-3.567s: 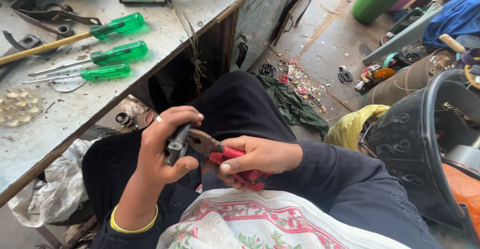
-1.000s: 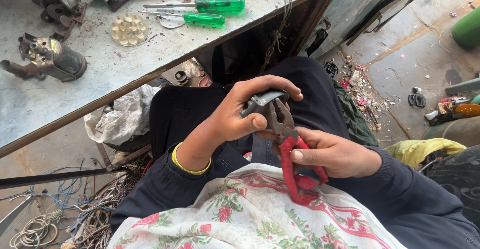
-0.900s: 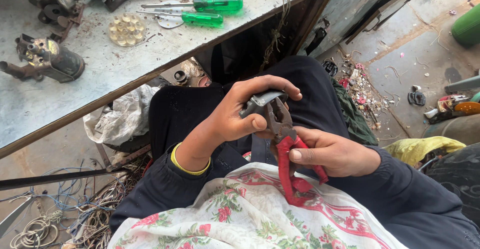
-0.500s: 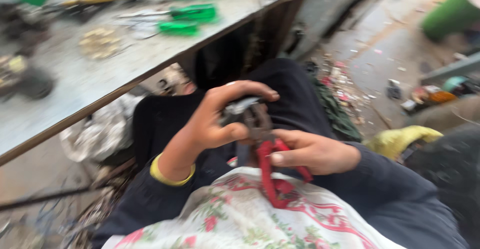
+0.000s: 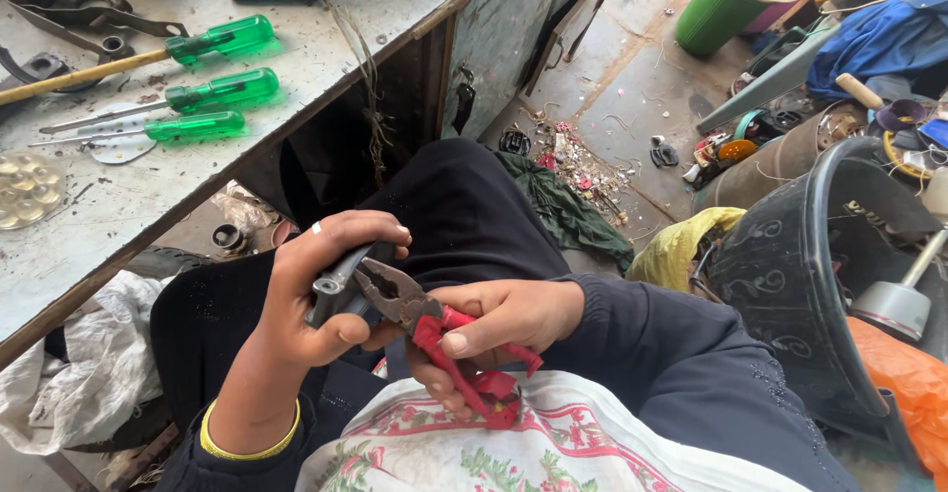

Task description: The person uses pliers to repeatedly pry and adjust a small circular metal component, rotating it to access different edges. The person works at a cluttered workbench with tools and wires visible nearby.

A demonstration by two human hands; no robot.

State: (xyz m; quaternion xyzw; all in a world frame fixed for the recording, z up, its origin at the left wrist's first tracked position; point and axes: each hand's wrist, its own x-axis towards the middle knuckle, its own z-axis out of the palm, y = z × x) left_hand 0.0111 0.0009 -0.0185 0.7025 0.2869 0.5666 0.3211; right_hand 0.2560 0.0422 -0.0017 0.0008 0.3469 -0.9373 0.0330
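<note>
I sit with both hands over my lap. My left hand (image 5: 316, 289), with a yellow band at the wrist, is closed around a small dark metal part (image 5: 334, 285). My right hand (image 5: 499, 319) grips the red handles of a pair of pliers (image 5: 425, 329). The pliers' grey jaws point left and bite on the metal part between my left fingers and thumb. Under the hands lie my dark trousers and a white cloth with a floral print (image 5: 513, 443).
A worn grey workbench (image 5: 197, 171) at the left carries three green-handled screwdrivers (image 5: 212, 87) and metal parts. A black bucket (image 5: 800, 275) stands at the right beside a green bucket (image 5: 721, 8), a yellow bag and floor clutter.
My view has swung right, so the bench sits further left and the buckets came into sight. The pliers have tilted from nearly upright to slanting left. Both hands keep their hold.
</note>
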